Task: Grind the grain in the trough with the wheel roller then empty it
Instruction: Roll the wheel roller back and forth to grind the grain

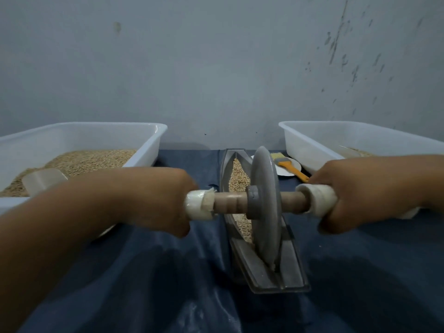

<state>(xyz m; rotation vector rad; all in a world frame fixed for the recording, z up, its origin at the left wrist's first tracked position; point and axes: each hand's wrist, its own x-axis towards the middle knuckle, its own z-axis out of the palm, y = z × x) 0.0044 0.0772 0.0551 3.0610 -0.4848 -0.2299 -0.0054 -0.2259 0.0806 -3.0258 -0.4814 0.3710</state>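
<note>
A narrow grey trough (290, 267) lies lengthwise on the blue cloth, holding pale grain (237, 175) along its groove. The grey wheel roller (265, 203) stands upright in the trough near its middle, its wooden axle running left to right. My left hand (156, 200) is shut on the white-wrapped left handle. My right hand (360, 191) is shut on the white-wrapped right handle. Grain shows both beyond the wheel and beside its lower left edge.
A white tub (153, 143) at the left holds whole grain and a clear scoop (43, 181). Another white tub (302, 140) stands at the right. An orange-handled brush (286, 164) rests on a small white plate (294, 167) behind the wheel. A grey wall rises close behind.
</note>
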